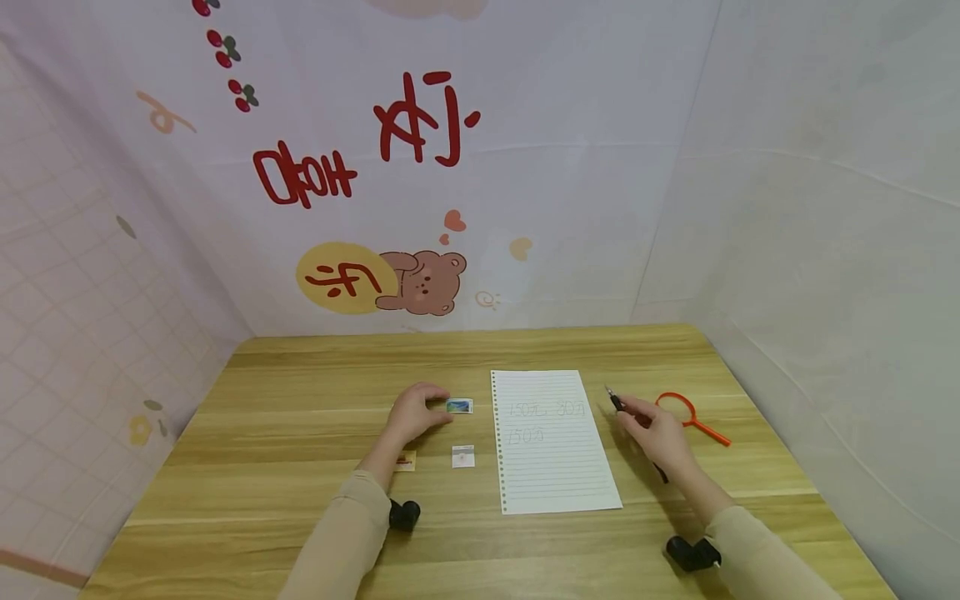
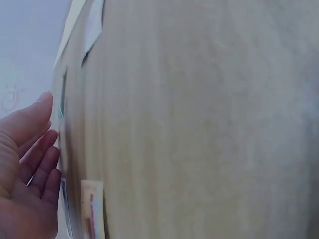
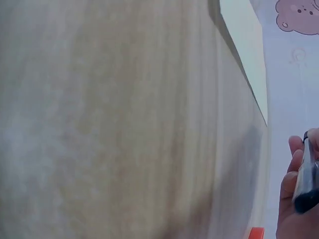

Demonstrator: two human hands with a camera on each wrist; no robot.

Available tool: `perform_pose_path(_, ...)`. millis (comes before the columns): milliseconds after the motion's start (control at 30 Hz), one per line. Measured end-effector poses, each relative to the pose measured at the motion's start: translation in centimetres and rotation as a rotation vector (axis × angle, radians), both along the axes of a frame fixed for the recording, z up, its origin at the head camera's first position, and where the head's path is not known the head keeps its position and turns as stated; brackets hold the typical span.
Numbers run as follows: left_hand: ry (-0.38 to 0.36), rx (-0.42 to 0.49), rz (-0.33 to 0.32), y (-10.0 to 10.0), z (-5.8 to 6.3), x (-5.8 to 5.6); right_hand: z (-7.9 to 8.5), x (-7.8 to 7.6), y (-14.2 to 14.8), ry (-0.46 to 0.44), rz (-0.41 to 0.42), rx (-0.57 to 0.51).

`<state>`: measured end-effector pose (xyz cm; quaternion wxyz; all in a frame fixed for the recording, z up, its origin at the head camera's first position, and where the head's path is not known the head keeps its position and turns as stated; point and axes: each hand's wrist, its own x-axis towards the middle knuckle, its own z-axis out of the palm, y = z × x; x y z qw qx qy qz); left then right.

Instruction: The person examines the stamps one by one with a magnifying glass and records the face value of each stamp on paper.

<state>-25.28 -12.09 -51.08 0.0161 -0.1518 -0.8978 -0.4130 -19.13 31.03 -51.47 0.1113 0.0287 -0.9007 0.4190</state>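
My left hand (image 1: 414,414) is beside a small blue-green stamp (image 1: 460,406), thumb and fingers apart at its left edge; it grips nothing that I can see. Nearer me lie a pale stamp (image 1: 462,457) and a yellowish stamp (image 1: 406,461), the latter partly covered by the left wrist. Another stamp-like piece (image 2: 66,209) shows beside the fingers in the left wrist view. Between thumb and fingers, my right hand (image 1: 660,435) holds a black pen (image 1: 617,402), its silver tip up and away from the paper. The right wrist view shows the pen's dark rear end (image 3: 305,201).
A lined sheet (image 1: 555,475) with handwritten figures lies between the hands. To the right of the right hand is an orange-red magnifying glass (image 1: 708,431). The wooden table (image 1: 300,383) meets printed cloth walls (image 1: 570,208) at the back and sides.
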Motion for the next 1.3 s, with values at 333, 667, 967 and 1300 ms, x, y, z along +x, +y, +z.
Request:
perform_pose_path(333,0.084,0.023,-0.07,2.5,1.1,1.7,1.7,0.9,-0.6,0.03,0.143,-0.185)
perform_pose_path(667,0.093,-0.03,-0.224,7.4,1.7,5.0,1.3,0.0,-0.2,-0.119,0.256,-0.497)
perform_pose_path(967,0.185,-0.137,-0.338,9.3,1.6,7.3,2.1,0.3,-1.5,-0.018,0.348,-0.744)
perform_pose_path(1300,0.213,-0.254,-0.431,9.7,1.1,9.0,0.6,-0.8,-1.6,0.063,0.388,-0.781)
